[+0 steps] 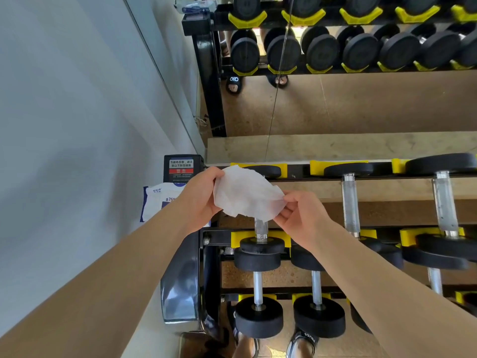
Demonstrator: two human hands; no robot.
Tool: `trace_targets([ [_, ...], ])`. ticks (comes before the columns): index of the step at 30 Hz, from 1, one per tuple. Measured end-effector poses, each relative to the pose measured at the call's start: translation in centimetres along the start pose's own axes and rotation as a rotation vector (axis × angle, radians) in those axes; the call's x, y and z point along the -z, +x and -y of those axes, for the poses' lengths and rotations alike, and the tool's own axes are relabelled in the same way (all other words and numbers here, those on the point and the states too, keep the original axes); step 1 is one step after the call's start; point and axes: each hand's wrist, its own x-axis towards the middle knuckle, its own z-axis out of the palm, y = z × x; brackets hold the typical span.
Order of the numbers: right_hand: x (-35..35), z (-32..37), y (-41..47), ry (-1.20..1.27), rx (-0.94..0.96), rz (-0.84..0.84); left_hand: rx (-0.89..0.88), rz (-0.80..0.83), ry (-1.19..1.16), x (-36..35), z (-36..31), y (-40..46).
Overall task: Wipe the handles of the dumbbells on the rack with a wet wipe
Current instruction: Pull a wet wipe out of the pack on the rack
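A white wet wipe [246, 195] is stretched between both my hands above the top tier of the dumbbell rack [299, 174]. My left hand [200, 200] pinches its left edge, my right hand [302, 218] pinches its right edge. Directly under the wipe lies the leftmost top-tier dumbbell; only the lower end of its metal handle [261, 229] shows. Two more top-tier dumbbells with knurled handles [350, 202] [444, 202] lie to the right. Lower-tier dumbbells [258, 285] [317, 288] sit below, with yellow cradles [260, 236] holding the heads.
A blue-and-white wet wipe pack [161, 200] rests on the rack's left end, by a black warning label [181, 167]. A mirror [335, 73] behind reflects the rack and sandalled feet. A white wall [77, 125] closes the left side. My feet [302, 342] stand below.
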Motion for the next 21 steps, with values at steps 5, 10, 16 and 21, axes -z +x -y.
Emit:
trace_targets([
  [5,-0.6,-0.1,-0.3,-0.056,-0.059,0.105,-0.012,-0.003,0.051,-0.2,-0.1,-0.2],
  [10,-0.7,-0.8,1.0,-0.148,-0.055,-0.088,-0.078,0.053,0.129,-0.6,-0.4,-0.4],
  [16,-0.3,-1.8,1.6,-0.355,-0.099,-0.231,-0.064,0.121,0.114,-0.9,-0.2,-0.5],
  [21,-0.6,-1.2,2.0,-0.774,0.173,-0.449,-0.076,0.127,0.14,-1.3,-0.1,-0.4],
])
